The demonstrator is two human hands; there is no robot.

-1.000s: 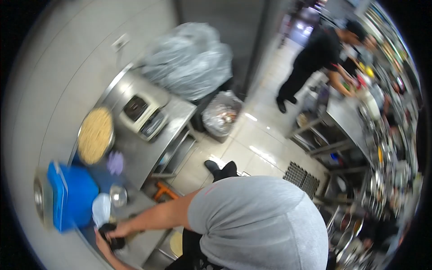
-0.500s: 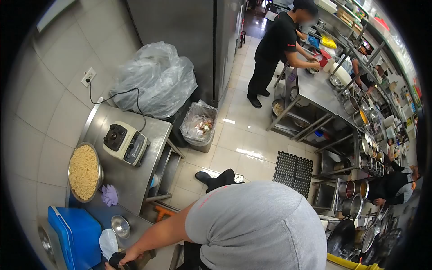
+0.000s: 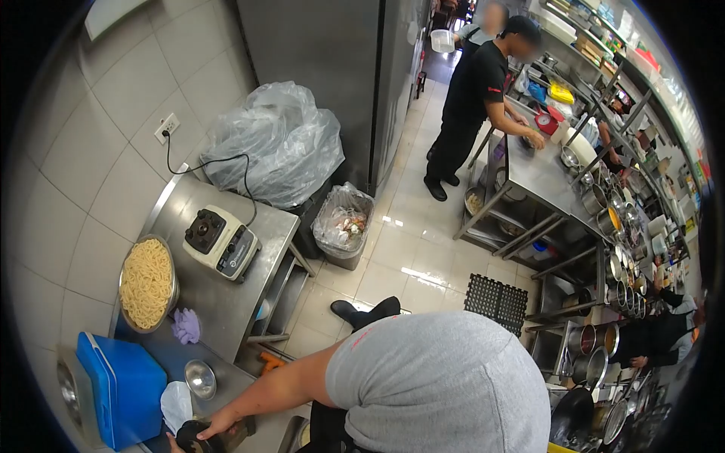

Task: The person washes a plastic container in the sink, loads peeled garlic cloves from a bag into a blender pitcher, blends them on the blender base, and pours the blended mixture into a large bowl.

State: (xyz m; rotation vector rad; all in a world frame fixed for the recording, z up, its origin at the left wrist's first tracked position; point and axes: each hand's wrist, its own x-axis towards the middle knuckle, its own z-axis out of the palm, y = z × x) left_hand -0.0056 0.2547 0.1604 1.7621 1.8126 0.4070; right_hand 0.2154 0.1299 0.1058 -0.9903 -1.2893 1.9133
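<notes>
"What's largest there?"
"The grey stainless-steel bench (image 3: 226, 321), then the bright blue, box-shaped cooler (image 3: 128, 389)."
"And the thing in hand?"
"A black, rounded object (image 3: 189, 436), at the bottom edge of view, just beside the limp white sheet (image 3: 177, 408)."
"Pointing where?"
"Fingers and the frame edge hide too much; its direction and long axis I can't tell."
"The grips?"
"The right grip (image 3: 217, 424) is clamped on it; the left grip (image 3: 173, 444), mostly hidden, I can't tell."

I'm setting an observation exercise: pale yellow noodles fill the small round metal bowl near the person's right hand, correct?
No: the head view shows the noodles in the larger round metal bowl; the small bowl is near the right hand.
</notes>
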